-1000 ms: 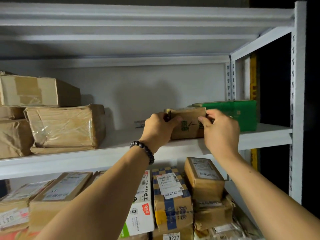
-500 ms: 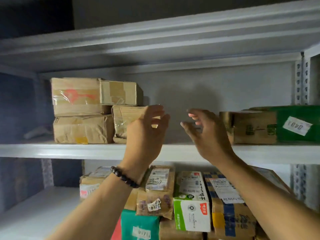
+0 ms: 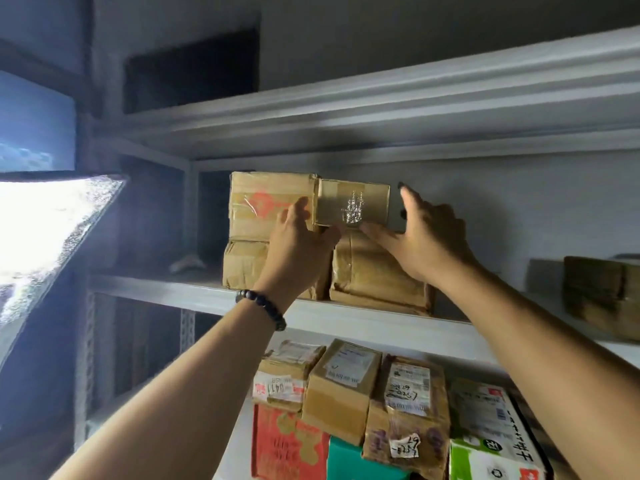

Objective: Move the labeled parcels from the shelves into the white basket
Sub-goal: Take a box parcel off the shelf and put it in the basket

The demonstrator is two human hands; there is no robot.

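shelf [image 3: 156, 289]: small parcel [image 3: 353, 202] between left grip [image 3: 298, 240] and right grip [image 3: 426, 237].

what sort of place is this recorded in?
Probably a parcel storeroom or courier pickup depot: white metal shelving, taped brown parcels stacked on the upper shelf, and labeled parcels with handwritten numbers packed below.

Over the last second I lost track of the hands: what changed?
Both hands let go of the brown box at the shelf's right end and swung left. The left hand and right hand now flank the small taped box atop the stack, open. The stack itself stayed put.
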